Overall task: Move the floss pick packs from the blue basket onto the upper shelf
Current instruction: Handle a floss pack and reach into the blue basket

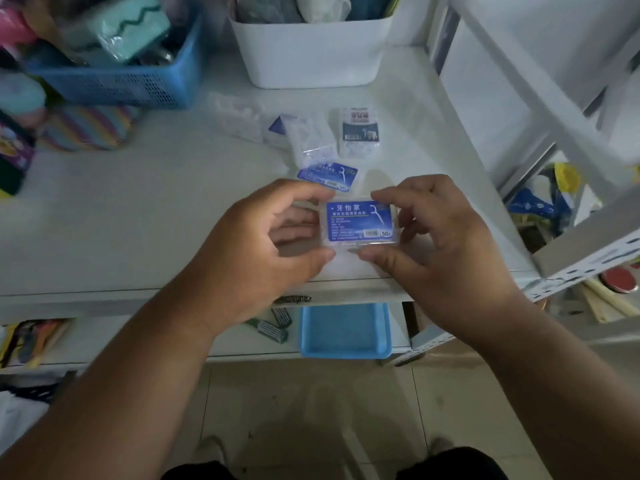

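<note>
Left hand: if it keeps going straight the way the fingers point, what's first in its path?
The left hand points right, already on the floss pick box held over the upper shelf. Past the box it would likely meet the right hand gripping the other end.

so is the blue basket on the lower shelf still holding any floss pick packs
No, the blue basket on the lower shelf shows only its bare bottom, while both hands grip one blue-labelled floss pick pack above the upper shelf.
</note>
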